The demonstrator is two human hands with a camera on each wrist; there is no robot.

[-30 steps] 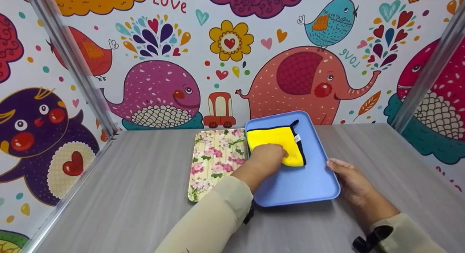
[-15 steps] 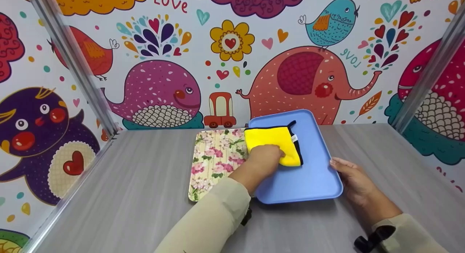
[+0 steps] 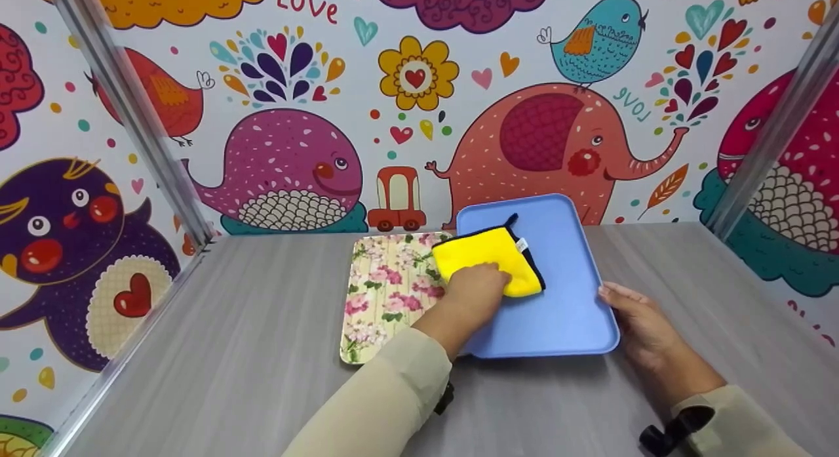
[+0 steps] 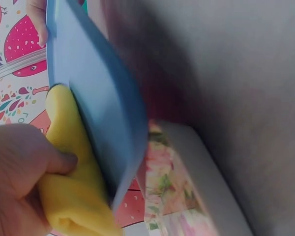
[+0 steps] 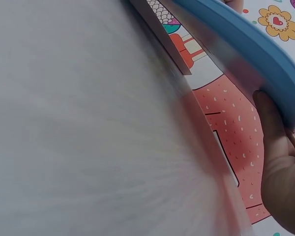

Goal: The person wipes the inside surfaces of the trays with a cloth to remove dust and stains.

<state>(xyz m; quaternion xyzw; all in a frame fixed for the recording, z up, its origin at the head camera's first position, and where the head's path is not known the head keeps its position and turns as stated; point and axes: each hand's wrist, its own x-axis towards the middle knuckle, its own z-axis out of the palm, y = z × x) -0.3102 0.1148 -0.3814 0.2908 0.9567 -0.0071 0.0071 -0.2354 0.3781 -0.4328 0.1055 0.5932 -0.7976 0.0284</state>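
A blue tray (image 3: 550,326) is held up at a tilt over the table; my right hand (image 3: 645,329) grips its right edge. In the right wrist view, a finger (image 5: 270,115) lies against the tray's underside. My left hand (image 3: 475,293) holds a folded yellow cloth (image 3: 482,250) with black edging and a small white label against the tray's inner face. The left wrist view shows the cloth (image 4: 71,196) bunched under the thumb (image 4: 61,162). Its upper left corner reaches past the tray's left rim.
A floral-patterned tray (image 3: 387,293) sits on the grey table (image 3: 262,345), left of the blue tray and partly behind it and my left arm. Cartoon-printed walls (image 3: 406,136) rise at the back and sides, with metal posts (image 3: 131,103) at the corners.
My left hand has slid the cloth left across the tray, and the cloth has turned slightly. The blue tray has shifted up and a little right in the head view, its front edge rising.
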